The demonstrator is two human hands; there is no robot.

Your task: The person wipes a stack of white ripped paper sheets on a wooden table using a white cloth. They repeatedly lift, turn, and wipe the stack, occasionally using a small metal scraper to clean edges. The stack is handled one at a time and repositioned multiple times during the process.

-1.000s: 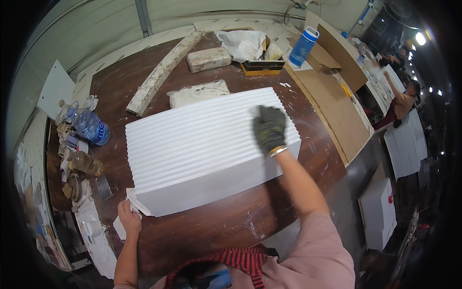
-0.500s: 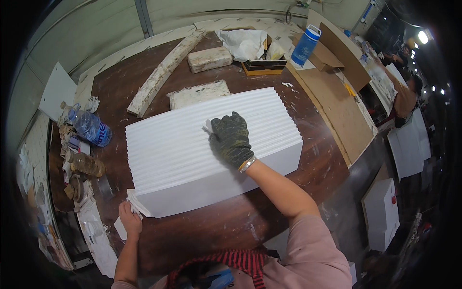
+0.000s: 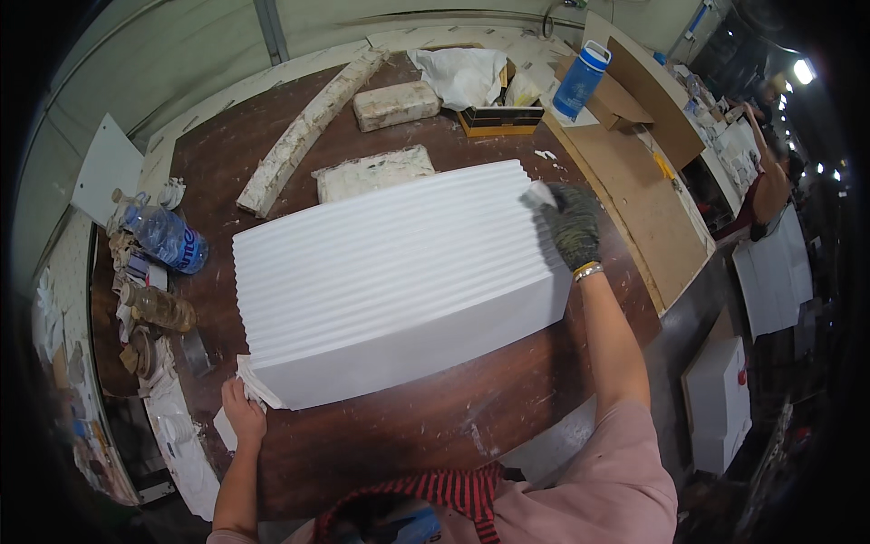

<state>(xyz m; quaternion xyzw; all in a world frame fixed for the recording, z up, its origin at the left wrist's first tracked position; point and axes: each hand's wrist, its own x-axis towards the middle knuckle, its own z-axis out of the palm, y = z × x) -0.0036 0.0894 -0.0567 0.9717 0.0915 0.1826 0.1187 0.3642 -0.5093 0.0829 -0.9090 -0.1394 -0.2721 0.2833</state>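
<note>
A long white block with a ridged top (image 3: 390, 263) and smooth front side lies at a slant on the brown table (image 3: 390, 453). My bare left hand (image 3: 243, 412) is at its near left corner, fingers closed on a white cloth (image 3: 259, 383) pressed against that corner. My right hand (image 3: 573, 222), in a dark grey-green knit glove, is over the block's right end. Its fingers are closed on a small whitish piece (image 3: 541, 194) that touches the ridges; the glove hides most of it, so its kind is unclear.
Behind the block lie a plaster-smeared bar (image 3: 313, 131) and two smeared slabs (image 3: 396, 105). An open box (image 3: 500, 121) and a blue bottle (image 3: 578, 83) stand at the back. Plastic bottles (image 3: 168, 236) line the left edge. A person (image 3: 768, 186) works at far right.
My right hand has swept from the middle of the ridged top to its right end, carrying the small whitish piece. My left hand has stayed at the near left corner.
</note>
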